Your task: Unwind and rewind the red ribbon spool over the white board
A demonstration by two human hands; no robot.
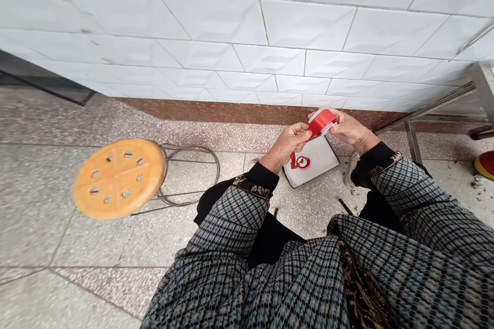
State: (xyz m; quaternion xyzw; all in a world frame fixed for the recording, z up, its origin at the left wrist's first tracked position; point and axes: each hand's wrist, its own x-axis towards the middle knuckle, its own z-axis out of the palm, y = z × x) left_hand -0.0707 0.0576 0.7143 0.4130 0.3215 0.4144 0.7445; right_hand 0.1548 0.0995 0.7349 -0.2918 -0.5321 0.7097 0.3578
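Note:
Between my hands is a spool of red ribbon (321, 122) with white rims. My right hand (349, 128) grips the spool from its right side. The fingers of my left hand (290, 141) are pinched on the ribbon where it leaves the spool. A loose tail of ribbon hangs beneath my left hand and ends in a red curl (302, 162). That curl shows over a white, dark-edged box lid or tray (320, 162) below my hands; I cannot tell whether it rests on it.
An orange round stool (119, 177) with holes in its seat lies tipped on the speckled floor at left. White tiled wall (293, 25) runs along the front. A metal frame (413, 141) stands at right, with a red and yellow object (485, 164) beyond it.

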